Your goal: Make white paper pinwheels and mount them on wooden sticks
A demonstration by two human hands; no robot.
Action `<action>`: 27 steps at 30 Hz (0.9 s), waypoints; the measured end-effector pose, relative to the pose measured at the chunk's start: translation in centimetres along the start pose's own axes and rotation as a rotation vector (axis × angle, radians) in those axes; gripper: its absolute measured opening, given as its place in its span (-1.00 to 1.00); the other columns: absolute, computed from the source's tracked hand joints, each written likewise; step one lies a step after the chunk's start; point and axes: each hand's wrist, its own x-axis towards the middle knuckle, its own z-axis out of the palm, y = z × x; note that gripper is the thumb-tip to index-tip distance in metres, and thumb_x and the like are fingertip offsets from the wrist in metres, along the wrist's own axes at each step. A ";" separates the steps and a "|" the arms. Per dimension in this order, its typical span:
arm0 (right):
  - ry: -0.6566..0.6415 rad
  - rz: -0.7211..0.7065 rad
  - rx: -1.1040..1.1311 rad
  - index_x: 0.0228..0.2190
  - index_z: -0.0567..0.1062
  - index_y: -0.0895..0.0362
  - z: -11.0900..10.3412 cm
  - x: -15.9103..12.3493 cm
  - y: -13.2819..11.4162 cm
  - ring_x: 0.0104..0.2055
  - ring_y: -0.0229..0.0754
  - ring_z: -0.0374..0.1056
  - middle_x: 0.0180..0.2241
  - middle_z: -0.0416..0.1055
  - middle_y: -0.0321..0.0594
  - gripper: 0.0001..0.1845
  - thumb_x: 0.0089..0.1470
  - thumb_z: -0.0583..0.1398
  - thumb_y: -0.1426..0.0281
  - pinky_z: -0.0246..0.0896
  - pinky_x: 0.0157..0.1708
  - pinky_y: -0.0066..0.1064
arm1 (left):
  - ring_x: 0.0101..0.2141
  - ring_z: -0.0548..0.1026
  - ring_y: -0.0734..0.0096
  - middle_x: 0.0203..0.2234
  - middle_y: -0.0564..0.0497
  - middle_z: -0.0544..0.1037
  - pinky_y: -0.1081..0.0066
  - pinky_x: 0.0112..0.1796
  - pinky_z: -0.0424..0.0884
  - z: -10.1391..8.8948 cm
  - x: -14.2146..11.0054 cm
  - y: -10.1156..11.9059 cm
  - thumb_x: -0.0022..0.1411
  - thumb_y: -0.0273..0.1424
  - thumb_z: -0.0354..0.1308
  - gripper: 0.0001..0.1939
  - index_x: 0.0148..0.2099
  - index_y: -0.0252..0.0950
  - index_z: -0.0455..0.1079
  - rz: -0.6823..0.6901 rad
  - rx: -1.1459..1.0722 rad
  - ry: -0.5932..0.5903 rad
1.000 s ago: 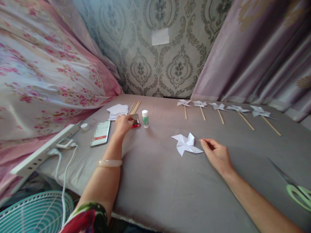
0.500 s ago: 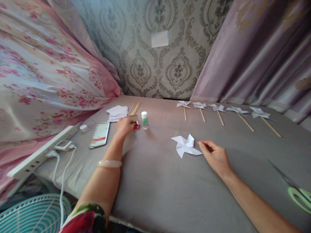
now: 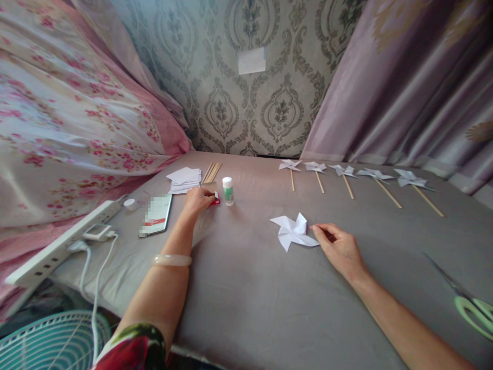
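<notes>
My left hand (image 3: 199, 199) reaches to the back left, its fingers bent down over a small red box (image 3: 216, 201) that it partly covers. Whatever those fingertips grip is hidden. My right hand (image 3: 339, 249) rests beside a white folded paper pinwheel (image 3: 293, 231) with no stick, lying flat. Its thumb and forefinger are pinched together at the pinwheel's right side; anything between them is too small to make out. A glue stick (image 3: 228, 192) with a white cap stands upright just right of the red box.
Several pinwheels on wooden sticks (image 3: 348, 186) lie in a row at the back right. Behind my left hand are stacked white papers (image 3: 185, 181) and loose sticks (image 3: 211, 172). A phone (image 3: 157, 216) and power strip (image 3: 57, 246) lie left; green-handled scissors (image 3: 472, 308) lie right.
The view has shifted very slightly. My left hand stays at the red box and my right hand stays pinched beside the pinwheel, with hardly any movement.
</notes>
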 end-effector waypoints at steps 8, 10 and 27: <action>-0.018 0.007 -0.007 -0.45 0.53 0.16 -0.1 0.0 0.0 -0.38 -0.11 0.39 -0.43 0.51 -0.12 -0.63 -0.03 0.15 0.10 0.27 -0.33 -0.30 | -0.40 0.49 0.25 -0.46 -0.10 0.60 0.43 -0.41 0.27 0.2 0.0 0.2 0.00 -0.33 0.07 -0.68 -0.29 -0.36 0.57 -0.074 0.053 -0.018; -0.016 0.003 -0.005 -0.46 0.52 0.15 -0.1 0.0 0.0 -0.39 -0.11 0.39 -0.43 0.51 -0.12 -0.63 -0.03 0.15 0.10 0.28 -0.34 -0.31 | -0.39 0.49 0.25 -0.44 -0.11 0.60 0.43 -0.40 0.27 0.3 0.0 0.2 0.00 -0.34 0.06 -0.67 -0.26 -0.37 0.57 -0.081 0.050 -0.011; -0.022 -0.011 -0.005 -0.45 0.53 0.16 -0.1 0.0 0.0 -0.40 -0.11 0.40 -0.44 0.51 -0.12 -0.59 -0.02 0.14 0.06 0.29 -0.35 -0.31 | -0.41 0.49 0.29 -0.45 -0.10 0.60 0.46 -0.44 0.24 0.5 0.1 0.3 -0.01 -0.35 0.07 -0.66 -0.25 -0.41 0.56 -0.119 0.032 -0.030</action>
